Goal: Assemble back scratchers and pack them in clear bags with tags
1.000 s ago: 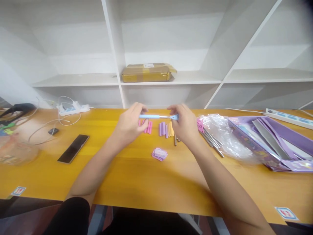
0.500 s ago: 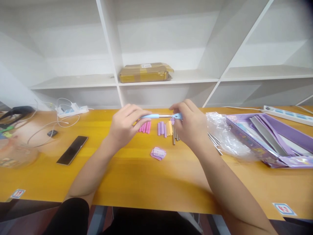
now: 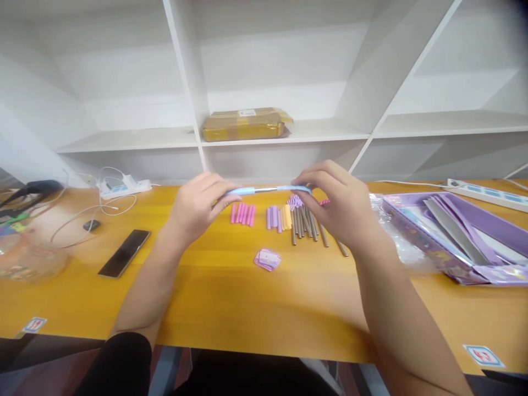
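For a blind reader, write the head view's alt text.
The left hand and right hand hold a blue and silver stick over a wooden table. On it lie pink tubes, purple tubes, yellow tubes, metal rods and a phone.

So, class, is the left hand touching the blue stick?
Touching: the head view shows the left hand pinching one end of the blue stick, with no gap visible.

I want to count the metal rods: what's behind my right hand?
Metal rods and a bit of pink stick out past the right hand; whatever else lies behind it is covered.
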The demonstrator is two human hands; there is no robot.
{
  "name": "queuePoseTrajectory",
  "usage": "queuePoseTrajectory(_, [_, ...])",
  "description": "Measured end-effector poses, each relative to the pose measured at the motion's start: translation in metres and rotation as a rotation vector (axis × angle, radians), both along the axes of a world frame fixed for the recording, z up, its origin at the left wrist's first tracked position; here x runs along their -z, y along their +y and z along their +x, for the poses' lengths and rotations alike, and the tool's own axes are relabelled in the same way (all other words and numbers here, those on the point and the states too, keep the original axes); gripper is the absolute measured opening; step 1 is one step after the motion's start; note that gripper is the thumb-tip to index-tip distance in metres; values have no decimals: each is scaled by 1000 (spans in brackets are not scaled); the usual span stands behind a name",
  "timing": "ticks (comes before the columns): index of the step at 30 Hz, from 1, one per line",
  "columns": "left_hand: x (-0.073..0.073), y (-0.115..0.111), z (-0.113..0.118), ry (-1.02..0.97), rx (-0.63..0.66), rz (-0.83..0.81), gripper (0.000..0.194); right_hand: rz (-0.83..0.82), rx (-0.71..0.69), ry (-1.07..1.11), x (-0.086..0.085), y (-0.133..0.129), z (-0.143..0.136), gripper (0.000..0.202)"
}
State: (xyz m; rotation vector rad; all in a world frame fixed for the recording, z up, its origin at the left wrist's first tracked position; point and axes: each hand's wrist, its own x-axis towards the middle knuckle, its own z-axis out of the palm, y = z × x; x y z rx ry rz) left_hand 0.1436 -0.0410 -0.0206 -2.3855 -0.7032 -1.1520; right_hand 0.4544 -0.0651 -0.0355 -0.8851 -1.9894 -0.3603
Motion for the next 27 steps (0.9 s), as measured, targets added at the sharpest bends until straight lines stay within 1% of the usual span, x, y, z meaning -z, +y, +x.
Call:
queuePoseTrajectory(2, [2,-1,0,30,-8,11,21,40,6,-17,2,2,0,10])
queuePoseTrajectory(6, [9,-7,9,79,-82,43,20,107,69,-48,8,4,-8,9])
queuePoseTrajectory(9, [12,-10,16,88,-144,85,17,150,137,-75,10,5,-16,16])
queuePoseTrajectory(11, [10,-5,12,96,-179,98,15,163,179,-90,8,9,-12,21])
queuePoseTrajectory(13, [5,9,-6,112,-220,102,17,170,227,-94,4,17,8,22])
queuePoseTrajectory(14, [2,18,-21,119,-245,112,18,184,262,-78,2,23,26,22])
queuePoseTrajectory(16, [-6,38,-62,97,-317,138,22,241,370,5,1,39,74,24])
queuePoseTrajectory(17, [-9,47,-85,73,-338,165,24,286,449,84,2,47,101,27])
queuePoseTrajectory(19, [-12,63,-129,-2,-376,196,30,335,700,269,7,61,154,31])
queuePoseTrajectory(20, [-12,69,-146,-5,-365,201,32,308,789,307,10,67,175,33])
queuePoseTrajectory(21, [-11,74,-159,-1,-378,176,34,277,838,318,13,71,191,35])
queuePoseTrajectory(23, [-6,80,-171,14,-380,163,40,219,881,297,18,75,208,38])
queuePoseTrajectory(25, [-3,83,-169,41,-396,144,42,184,906,280,19,76,210,40])
queuePoseTrajectory(27, [0,83,-162,68,-404,100,39,150,948,282,18,77,208,40])
